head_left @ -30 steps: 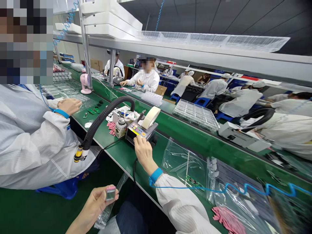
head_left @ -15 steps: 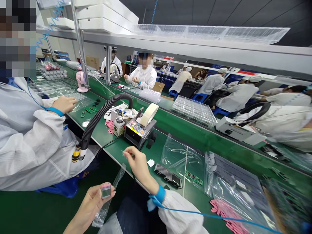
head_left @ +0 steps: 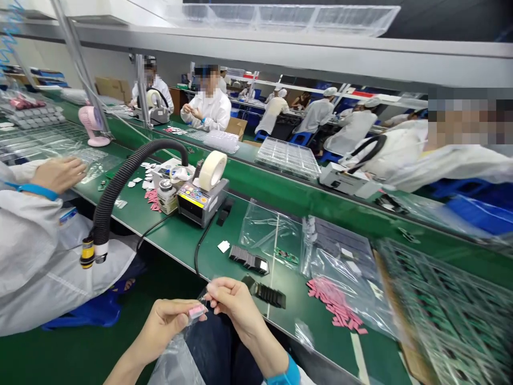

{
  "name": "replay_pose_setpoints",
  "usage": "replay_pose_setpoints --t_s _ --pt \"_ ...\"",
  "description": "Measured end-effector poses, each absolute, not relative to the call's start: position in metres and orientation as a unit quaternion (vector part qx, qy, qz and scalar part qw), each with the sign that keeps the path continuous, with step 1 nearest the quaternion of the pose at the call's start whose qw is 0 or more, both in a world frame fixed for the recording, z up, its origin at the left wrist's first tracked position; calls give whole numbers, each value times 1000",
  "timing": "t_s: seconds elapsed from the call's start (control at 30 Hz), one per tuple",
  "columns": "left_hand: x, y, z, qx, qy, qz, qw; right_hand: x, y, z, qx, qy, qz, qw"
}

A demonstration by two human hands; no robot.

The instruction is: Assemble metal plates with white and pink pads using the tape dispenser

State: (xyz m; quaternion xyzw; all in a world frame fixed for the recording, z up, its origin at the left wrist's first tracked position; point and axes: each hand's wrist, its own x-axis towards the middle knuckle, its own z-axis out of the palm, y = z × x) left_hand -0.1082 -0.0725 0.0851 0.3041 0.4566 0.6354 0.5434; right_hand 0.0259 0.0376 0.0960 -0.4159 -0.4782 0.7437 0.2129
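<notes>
Between the thumb and fingers of my left hand (head_left: pixel 170 323) is a small square part with a pink pad (head_left: pixel 196 311), held over my lap. My right hand (head_left: pixel 236 307) is closed in a pinch right beside it, on what looks like a small piece of clear tape (head_left: pixel 203 294); the fingers partly hide it. Clear plastic (head_left: pixel 176 358) hangs below my left hand. On the bench nearest my right hand lies a row of dark flat pieces (head_left: pixel 269 295), with another dark row (head_left: pixel 248 259) behind.
A tape dispenser (head_left: pixel 202 200) stands behind a black hose (head_left: pixel 120 166). Pink pieces (head_left: pixel 334 302), clear bags (head_left: pixel 272 224) and trays of green boards (head_left: pixel 449 305) occupy the right side. A co-worker's hand (head_left: pixel 60 174) rests at left; a pink fan (head_left: pixel 93 125) stands beyond.
My right hand has come down from near the tape dispenser to the part in my left hand. The part has turned, so its pink side shows. My view has swung right.
</notes>
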Motion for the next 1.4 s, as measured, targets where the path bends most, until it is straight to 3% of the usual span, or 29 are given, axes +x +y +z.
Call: replay_pose_setpoints --t_s 0.33,0.67,0.83,1.13,1.4 --pt "25 -42 64 374 360 513 684 185 24 89 -540 -545 561 311" --pt "86 -11 40 298 348 526 716 231 40 40 -590 -671 223 390" --pt "74 -24 29 243 374 525 724 231 37 30 -524 -750 109 389" --pt "32 -64 20 87 426 528 729 255 32 35 -344 -894 -6 288" --pt "10 -82 17 40 443 514 733 252 37 38 -308 -893 -32 327"
